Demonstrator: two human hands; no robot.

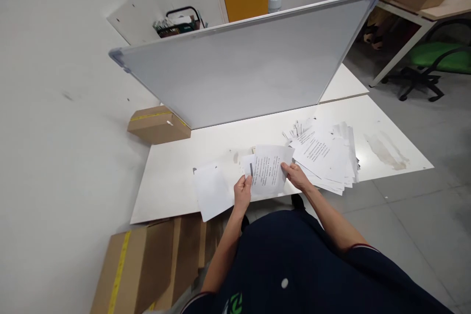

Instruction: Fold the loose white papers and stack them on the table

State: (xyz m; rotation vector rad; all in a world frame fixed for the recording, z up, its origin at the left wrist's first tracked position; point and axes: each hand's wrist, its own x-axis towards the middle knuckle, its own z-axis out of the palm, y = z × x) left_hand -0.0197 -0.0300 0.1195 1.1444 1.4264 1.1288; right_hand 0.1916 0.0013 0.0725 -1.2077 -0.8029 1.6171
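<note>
Between my two hands is a printed sheet of paper [269, 170], held up over the front edge of the white table [169, 181]. My left hand [243, 193] pinches its lower left side, where a short dark bar shows by the fingertips. On the right side, my right hand [295, 175] grips the sheet with the thumb on top. Left of my left hand lies a white sheet or thin stack [212, 191] with no print visible, jutting slightly over the table edge. A loose, fanned pile of printed papers [320, 152] rests to the right of my right hand.
A large whiteboard [250, 68] stands across the table's back. One cardboard box [158, 125] sits at the table's left end, and more boxes [136, 265] stand on the floor below. A green chair [441, 59] and another table are at the right.
</note>
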